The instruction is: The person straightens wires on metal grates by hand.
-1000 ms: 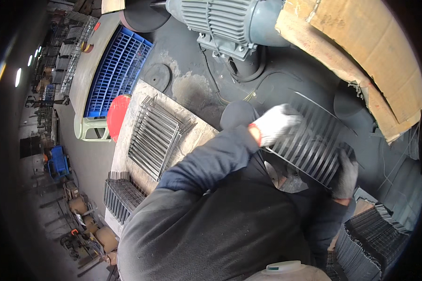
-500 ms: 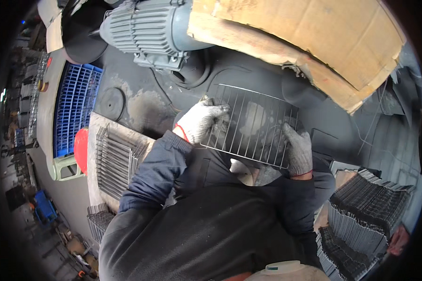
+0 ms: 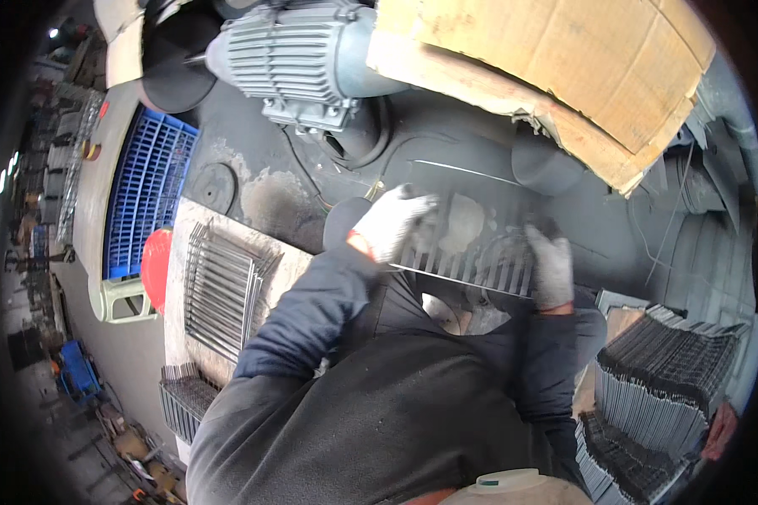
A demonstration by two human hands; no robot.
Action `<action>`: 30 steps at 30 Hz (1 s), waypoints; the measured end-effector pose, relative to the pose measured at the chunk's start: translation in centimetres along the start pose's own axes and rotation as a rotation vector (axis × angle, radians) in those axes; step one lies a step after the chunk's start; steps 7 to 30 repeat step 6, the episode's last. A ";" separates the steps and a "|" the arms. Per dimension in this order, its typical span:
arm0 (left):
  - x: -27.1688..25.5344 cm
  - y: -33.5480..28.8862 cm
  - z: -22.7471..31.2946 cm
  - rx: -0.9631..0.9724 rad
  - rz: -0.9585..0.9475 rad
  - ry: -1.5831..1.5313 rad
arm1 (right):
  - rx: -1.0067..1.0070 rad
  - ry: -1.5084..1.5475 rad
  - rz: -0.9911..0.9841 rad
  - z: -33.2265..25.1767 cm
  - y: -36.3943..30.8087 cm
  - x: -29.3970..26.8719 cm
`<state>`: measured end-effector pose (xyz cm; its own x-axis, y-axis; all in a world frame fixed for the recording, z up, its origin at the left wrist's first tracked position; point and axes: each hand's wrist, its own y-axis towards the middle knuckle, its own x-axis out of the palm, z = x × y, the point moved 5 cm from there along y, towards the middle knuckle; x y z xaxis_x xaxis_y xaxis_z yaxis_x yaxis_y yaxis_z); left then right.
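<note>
A rectangular wire rack [image 3: 467,273] spans the space between my two gloved hands, above my lap. Motion smears its thin parallel bars. My left hand [image 3: 392,223], in a whitish knit glove, is closed on the rack's left side. On the opposite side my right hand [image 3: 552,271], in a similar glove with darkened fingertips, grips the rack's edge. To my left, a pile of similar wire racks [image 3: 223,295] lies on a pale board.
A grey motor [image 3: 290,63] and a torn cardboard sheet [image 3: 556,63] stand beyond my hands. Dense stacks of wire racks [image 3: 657,362] rise at my right. At left are a blue plastic crate [image 3: 147,194], a red round object [image 3: 156,269] and more stacked racks [image 3: 185,400].
The whole view has shifted slightly, so the surroundings sit further right. Both hands still hold the wire rack, whose bars have gone from sharp to blurred with motion.
</note>
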<state>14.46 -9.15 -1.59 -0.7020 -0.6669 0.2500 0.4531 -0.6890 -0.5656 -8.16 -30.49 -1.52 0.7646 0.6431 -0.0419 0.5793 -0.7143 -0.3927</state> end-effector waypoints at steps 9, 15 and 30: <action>-7.8 -10.1 4.3 0.377 0.154 0.276 | -0.262 -0.214 -0.393 -3.8 -4.4 10.6; -7.8 -10.1 4.3 0.377 0.154 0.276 | -0.262 -0.214 -0.393 -3.8 -4.4 10.6; -7.8 -10.1 4.3 0.377 0.154 0.276 | -0.262 -0.214 -0.393 -3.8 -4.4 10.6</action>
